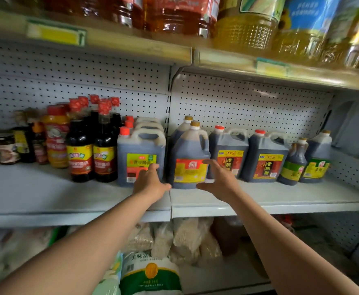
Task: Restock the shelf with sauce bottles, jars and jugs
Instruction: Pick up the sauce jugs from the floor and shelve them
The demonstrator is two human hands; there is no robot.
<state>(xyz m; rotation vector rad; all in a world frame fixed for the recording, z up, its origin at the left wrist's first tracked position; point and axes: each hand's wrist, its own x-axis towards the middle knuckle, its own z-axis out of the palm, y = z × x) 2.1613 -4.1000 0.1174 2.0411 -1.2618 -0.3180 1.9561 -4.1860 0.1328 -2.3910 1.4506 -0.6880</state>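
Left hand [151, 184] and right hand [219, 179], each grip wide and holding nothing, flank a gold-capped dark sauce jug [190, 158] on the shelf [280, 199].

Upright dark sauce jug [190, 156] on shelf [280, 196]

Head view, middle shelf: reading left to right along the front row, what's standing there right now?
Small jars → orange squeeze bottle → two dark red-capped bottles → jug with green and yellow label → gold-capped jug with red and yellow label → two jugs with yellow and red labels → two green-labelled bottles.
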